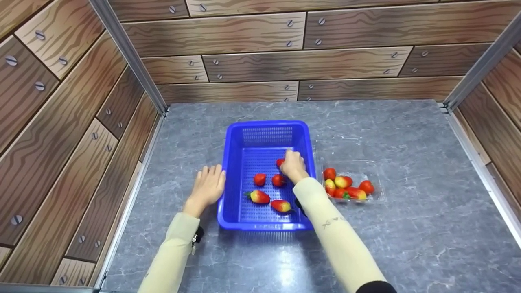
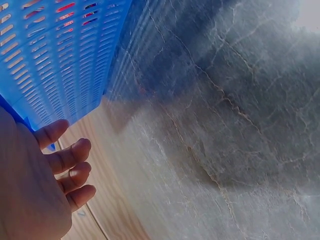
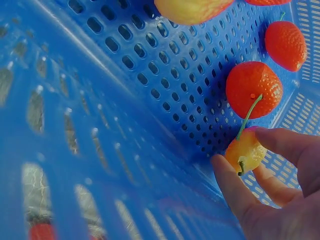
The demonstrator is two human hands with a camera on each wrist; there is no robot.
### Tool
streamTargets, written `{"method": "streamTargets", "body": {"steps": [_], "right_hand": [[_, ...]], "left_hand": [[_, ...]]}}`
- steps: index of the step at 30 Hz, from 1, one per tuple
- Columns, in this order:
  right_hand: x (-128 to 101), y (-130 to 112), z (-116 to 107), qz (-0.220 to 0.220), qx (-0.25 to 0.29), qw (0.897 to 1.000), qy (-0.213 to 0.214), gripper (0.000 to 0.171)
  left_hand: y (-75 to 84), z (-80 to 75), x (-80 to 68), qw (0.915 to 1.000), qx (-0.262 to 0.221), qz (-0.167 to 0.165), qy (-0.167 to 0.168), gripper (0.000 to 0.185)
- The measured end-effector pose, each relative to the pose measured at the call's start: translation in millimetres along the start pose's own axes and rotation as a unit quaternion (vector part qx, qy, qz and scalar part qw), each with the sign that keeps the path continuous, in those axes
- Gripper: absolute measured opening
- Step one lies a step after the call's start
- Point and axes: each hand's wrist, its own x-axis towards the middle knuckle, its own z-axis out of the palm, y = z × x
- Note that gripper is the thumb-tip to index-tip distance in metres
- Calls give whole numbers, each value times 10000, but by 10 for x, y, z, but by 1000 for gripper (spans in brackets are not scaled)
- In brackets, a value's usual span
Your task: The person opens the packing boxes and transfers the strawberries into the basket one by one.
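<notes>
Inside a blue perforated basket point(image 1: 264, 226), I see the right hand point(image 3: 282, 177) pinching a red-and-yellow fruit point(image 3: 246, 151), its grip narrowed to the fruit's width. The left hand point(image 1: 208, 186), fingers relaxed, rests against the basket's left rim; a clear box point(image 1: 358, 166) of fruit sits right of the basket.

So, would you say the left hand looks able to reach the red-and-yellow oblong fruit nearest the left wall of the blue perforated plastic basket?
Probably yes: the left hand rests at the basket's rim, and the fruit lies uncovered; only the left wall stands between, with the top open.
</notes>
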Motion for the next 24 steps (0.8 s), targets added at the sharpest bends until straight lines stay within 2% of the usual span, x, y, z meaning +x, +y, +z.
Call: {"method": "streamTargets", "body": {"steps": [7,13,18,24], "right_hand": [[-11,-8,-5,-81,-208,9995,-210,27],[-65,-44,-75,-179,-190,9984,-500,35],[-93,-93,-177,-246,-245,9952,-919,44],[-109,-167,-303,-352,-403,9856,-1602,58]], "left_hand": [[-23,20,-1,10000,-52,38,52,32],[-19,25,-9,10000,-69,41,41,31],[-18,28,2,9998,-113,60,122,30],[-16,13,0,9999,-126,34,65,31]]}}
